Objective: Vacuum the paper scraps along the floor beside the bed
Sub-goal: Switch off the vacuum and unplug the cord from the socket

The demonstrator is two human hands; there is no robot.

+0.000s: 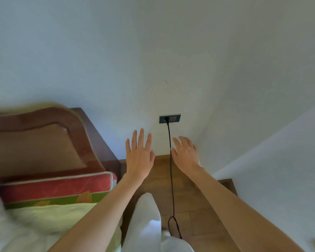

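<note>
A black power cord (171, 179) hangs from a plug in the dark wall socket (169, 118) and runs down to the wooden floor (204, 220), where it loops. My left hand (139, 154) is raised with fingers spread, left of the cord and holding nothing. My right hand (186, 151) is just right of the cord, fingers apart, also holding nothing. Neither hand touches the cord. The bed (44, 213) lies at the left. No vacuum cleaner and no paper scraps are in view.
A brown wooden headboard (38, 142) stands against the white wall (153, 60). A red and green mattress edge (58, 188) and a pale sheet sit below it. A white wall (280, 170) closes in the narrow floor strip on the right. My white-trousered leg (145, 220) is below.
</note>
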